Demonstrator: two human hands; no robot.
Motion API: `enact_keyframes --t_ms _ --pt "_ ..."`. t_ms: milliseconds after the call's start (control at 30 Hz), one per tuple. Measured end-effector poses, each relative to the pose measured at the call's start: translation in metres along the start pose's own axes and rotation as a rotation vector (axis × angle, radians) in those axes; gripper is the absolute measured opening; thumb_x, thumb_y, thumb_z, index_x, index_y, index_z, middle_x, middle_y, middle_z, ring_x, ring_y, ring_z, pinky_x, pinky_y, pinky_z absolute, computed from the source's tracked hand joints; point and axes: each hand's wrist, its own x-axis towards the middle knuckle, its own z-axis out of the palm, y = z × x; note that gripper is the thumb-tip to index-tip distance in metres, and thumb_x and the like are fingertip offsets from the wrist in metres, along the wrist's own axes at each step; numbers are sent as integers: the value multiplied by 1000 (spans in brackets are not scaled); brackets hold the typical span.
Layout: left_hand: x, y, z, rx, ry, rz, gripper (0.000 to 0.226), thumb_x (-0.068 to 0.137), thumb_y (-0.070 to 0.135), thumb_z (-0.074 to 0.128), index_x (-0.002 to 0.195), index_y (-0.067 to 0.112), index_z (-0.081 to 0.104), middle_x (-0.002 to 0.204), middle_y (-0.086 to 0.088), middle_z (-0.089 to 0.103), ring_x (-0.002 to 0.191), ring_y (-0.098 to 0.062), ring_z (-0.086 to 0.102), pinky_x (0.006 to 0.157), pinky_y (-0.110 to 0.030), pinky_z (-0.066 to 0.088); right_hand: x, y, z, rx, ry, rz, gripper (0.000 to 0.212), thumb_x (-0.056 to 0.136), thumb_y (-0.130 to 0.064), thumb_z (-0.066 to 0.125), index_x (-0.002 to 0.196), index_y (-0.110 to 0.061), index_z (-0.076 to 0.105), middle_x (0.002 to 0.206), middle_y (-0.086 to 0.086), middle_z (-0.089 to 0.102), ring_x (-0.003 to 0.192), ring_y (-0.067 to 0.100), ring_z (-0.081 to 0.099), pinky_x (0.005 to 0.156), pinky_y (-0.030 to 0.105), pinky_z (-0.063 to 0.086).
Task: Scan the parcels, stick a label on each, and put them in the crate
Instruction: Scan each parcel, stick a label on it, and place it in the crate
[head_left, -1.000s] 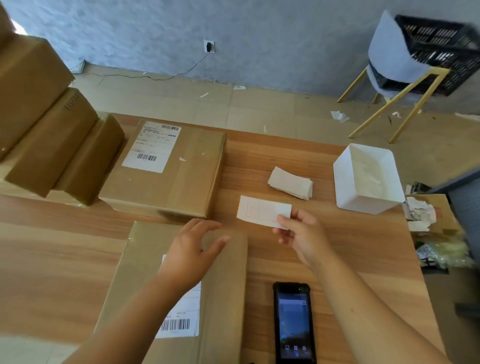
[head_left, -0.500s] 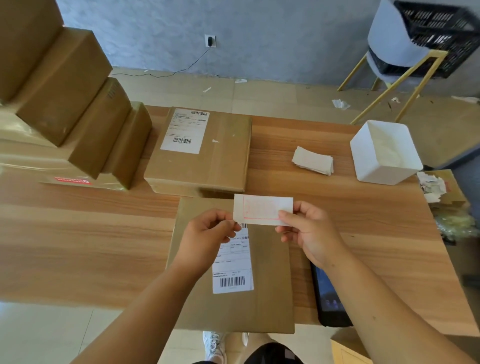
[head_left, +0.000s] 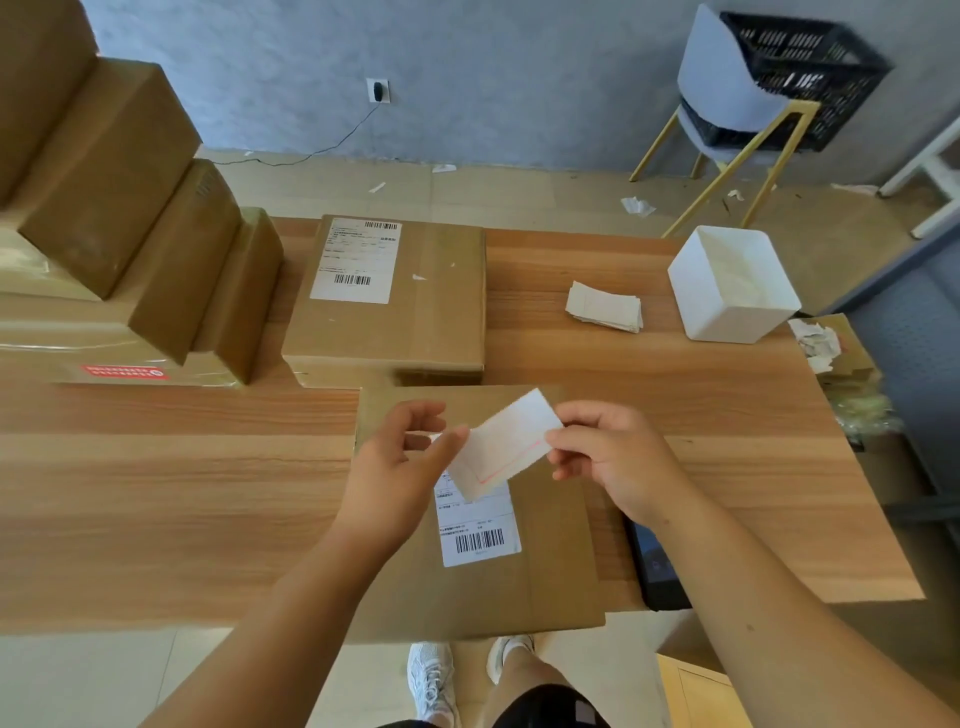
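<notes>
A flat cardboard parcel (head_left: 550, 561) with a white barcode slip lies at the table's near edge, overhanging it. Above it I hold a white label (head_left: 506, 441) with a red outline, tilted. My right hand (head_left: 608, 457) pinches its right end. My left hand (head_left: 400, 462) pinches its left end between thumb and fingers. A second flat parcel (head_left: 441, 291) with a shipping slip lies behind. The black handheld scanner (head_left: 654, 566) lies on the table, partly hidden under my right forearm. The black crate (head_left: 800, 73) rests on a chair at the far right.
Several cardboard boxes (head_left: 119, 208) are stacked at the left of the wooden table (head_left: 156, 493). A pile of spare labels (head_left: 605, 306) and a white bin (head_left: 732, 286) sit at the right rear. Crumpled paper scraps (head_left: 818, 340) lie in a box past the right edge.
My left hand came off the parcel and took the label's left end. The label moved from beside the parcel to above it and now tilts. The view shifted back from the table.
</notes>
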Motion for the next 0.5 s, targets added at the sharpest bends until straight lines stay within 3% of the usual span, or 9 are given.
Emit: enact_keyframes --t_ms 133,267,367,500 --pt "-4 11 0 27 -210 87 9 83 28 68 89 35 69 79 17 68 66 -1 58 57 -13 45 -2 -8 8 -93 -90 8 16 84 5 61 84 -5 73 66 5 61 59 9 56 55 23 51" --pt "-7 16 -1 -133 -201 47 5 82 16 69 78 19 69 69 -3 69 61 -11 62 56 -22 46 -5 -11 10 13 10 -72 12 85 -1 65 90 -11 70 64 0 66 61 10 59 55 22 51" --pt "-8 20 0 -234 -192 34 6 81 12 69 76 13 67 64 0 69 53 -5 58 50 -13 42 -7 -12 12 37 -6 -92 7 86 -4 65 91 -9 67 77 2 73 72 13 65 58 24 52" --pt "-10 26 4 -267 -246 49 11 83 9 66 73 14 65 60 4 66 50 -4 54 49 -14 40 -9 -18 13 71 -17 -129 6 87 0 62 85 -5 65 74 6 71 67 17 65 54 24 52"
